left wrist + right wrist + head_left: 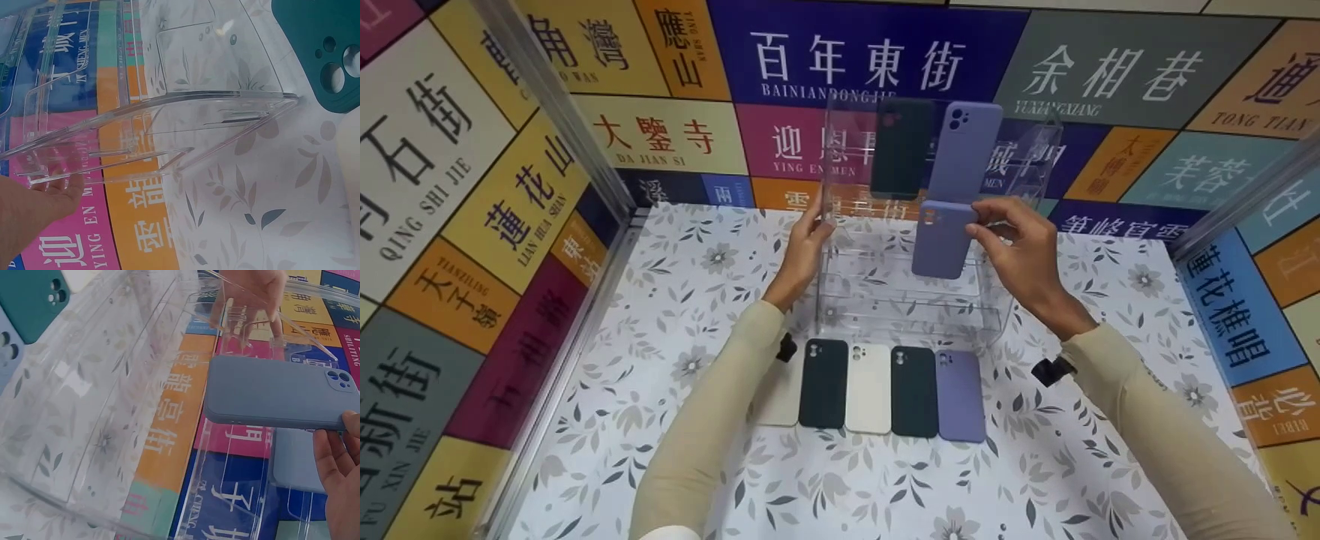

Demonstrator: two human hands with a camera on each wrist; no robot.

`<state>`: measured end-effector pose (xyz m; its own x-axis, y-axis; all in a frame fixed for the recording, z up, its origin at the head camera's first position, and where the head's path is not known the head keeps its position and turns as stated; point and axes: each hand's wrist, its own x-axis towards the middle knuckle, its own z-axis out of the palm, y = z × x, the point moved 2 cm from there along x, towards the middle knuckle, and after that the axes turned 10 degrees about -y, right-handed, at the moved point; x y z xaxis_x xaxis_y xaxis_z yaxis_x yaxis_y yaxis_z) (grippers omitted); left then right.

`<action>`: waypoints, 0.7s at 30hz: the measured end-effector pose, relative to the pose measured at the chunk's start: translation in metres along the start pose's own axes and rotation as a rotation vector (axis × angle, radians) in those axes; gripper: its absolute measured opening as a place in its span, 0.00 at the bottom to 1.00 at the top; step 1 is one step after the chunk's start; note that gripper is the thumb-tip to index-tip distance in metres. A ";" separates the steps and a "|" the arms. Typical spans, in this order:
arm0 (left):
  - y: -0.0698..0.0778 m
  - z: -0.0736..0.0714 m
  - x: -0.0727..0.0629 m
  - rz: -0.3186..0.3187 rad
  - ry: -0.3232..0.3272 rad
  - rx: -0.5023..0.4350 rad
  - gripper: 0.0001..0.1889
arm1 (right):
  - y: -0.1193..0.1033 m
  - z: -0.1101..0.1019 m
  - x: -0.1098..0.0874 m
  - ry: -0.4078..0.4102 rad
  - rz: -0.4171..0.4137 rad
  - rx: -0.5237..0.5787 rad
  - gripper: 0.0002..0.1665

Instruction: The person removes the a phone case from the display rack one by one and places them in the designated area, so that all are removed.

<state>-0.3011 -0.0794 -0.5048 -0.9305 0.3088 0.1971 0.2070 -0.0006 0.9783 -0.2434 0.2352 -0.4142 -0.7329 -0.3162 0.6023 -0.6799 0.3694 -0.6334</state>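
Note:
My right hand (1024, 251) pinches a lavender phone case (943, 241) by its upper right edge, in front of a clear tiered display rack (847, 304). In the right wrist view that case (275, 391) looks grey-blue, with its camera cutout near the fingertips. My left hand (804, 259) is at the rack's left side; in the left wrist view the fingers of that hand (42, 208) lie against the clear side panel. On the rack's upper tier stand a dark green case (900, 150) and another lavender case (969, 146).
On the flowered tabletop (660, 360), a row of cases lies before the rack: a cream one (778, 394) partly behind the left sleeve, a dark green (823, 384), another cream (869, 390), another dark green (914, 391) and a lavender (961, 396). Printed panels (877, 52) enclose the table.

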 end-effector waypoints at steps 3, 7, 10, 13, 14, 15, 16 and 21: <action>0.000 0.000 0.000 0.009 -0.006 0.000 0.36 | 0.001 -0.005 -0.006 -0.001 0.005 0.008 0.16; 0.001 0.001 0.001 0.020 -0.012 -0.004 0.36 | 0.004 -0.011 -0.014 0.023 0.028 0.014 0.15; 0.000 0.001 0.001 0.019 -0.013 -0.010 0.36 | 0.004 -0.017 -0.019 0.048 0.052 0.019 0.16; 0.000 0.001 0.001 0.015 -0.012 -0.008 0.35 | 0.004 -0.022 -0.025 0.057 0.074 0.011 0.17; 0.000 0.001 0.001 0.015 -0.012 -0.007 0.35 | 0.005 -0.024 -0.027 0.058 0.079 0.011 0.18; 0.000 0.001 0.001 0.015 -0.010 -0.006 0.35 | 0.005 -0.026 -0.028 0.055 0.081 0.005 0.18; 0.000 0.001 0.001 0.016 -0.009 -0.007 0.34 | 0.006 -0.028 -0.030 0.053 0.083 0.004 0.18; 0.001 0.001 0.002 0.019 0.000 -0.018 0.35 | 0.009 -0.037 -0.039 0.059 0.104 0.009 0.19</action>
<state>-0.3024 -0.0781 -0.5040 -0.9263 0.3090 0.2156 0.2192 -0.0233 0.9754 -0.2196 0.2832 -0.4252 -0.7970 -0.2250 0.5605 -0.6009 0.3899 -0.6978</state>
